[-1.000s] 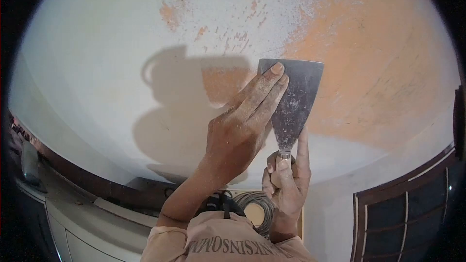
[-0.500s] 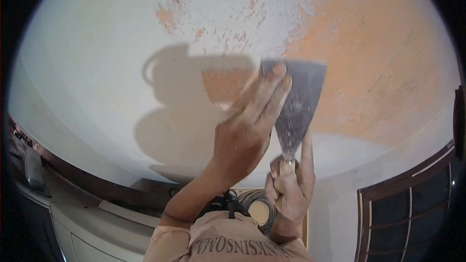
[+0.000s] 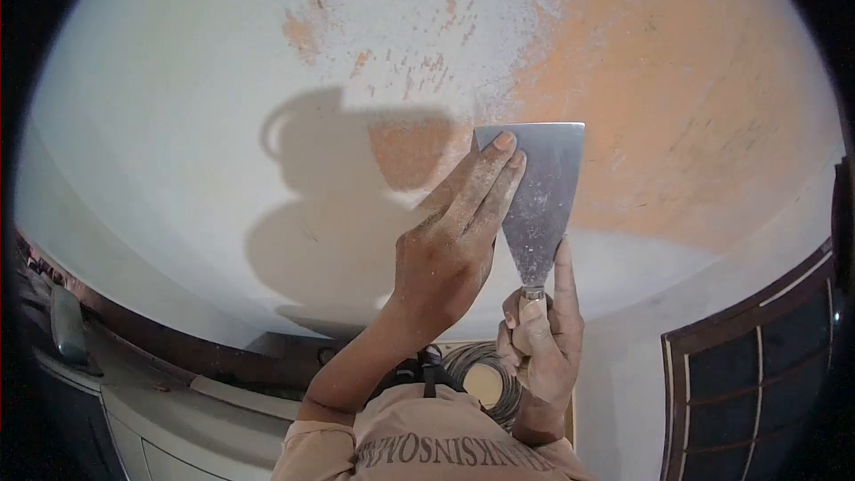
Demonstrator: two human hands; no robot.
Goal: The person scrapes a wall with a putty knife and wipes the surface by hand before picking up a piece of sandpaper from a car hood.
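Observation:
My right hand (image 3: pixel 541 338) is wrapped round the short handle (image 3: pixel 533 307) of a wide putty knife, with its index finger stretched up along the blade's edge. The grey metal blade (image 3: pixel 548 178) points upward and widens to a straight top edge near the wall. White dust specks its face. My left hand (image 3: pixel 450 258) lies over the blade's left side, two dusty fingers stretched flat with their tips near the top corner. Its thumb is hidden. Ahead is a pale wall (image 3: pixel 178 151) with a large orange bared area (image 3: pixel 677 125) on the right and smaller scraped patches.
A shadow (image 3: pixel 321 187) of a head and hands falls on the wall. Below are a coil of cable (image 3: pixel 508 392) and a light cabinet-like surface (image 3: pixel 169 410). A dark framed window or door (image 3: pixel 748 383) stands at lower right.
The putty knife has shifted slightly down and left together with both hands. Its blade, blurred before, now looks sharp.

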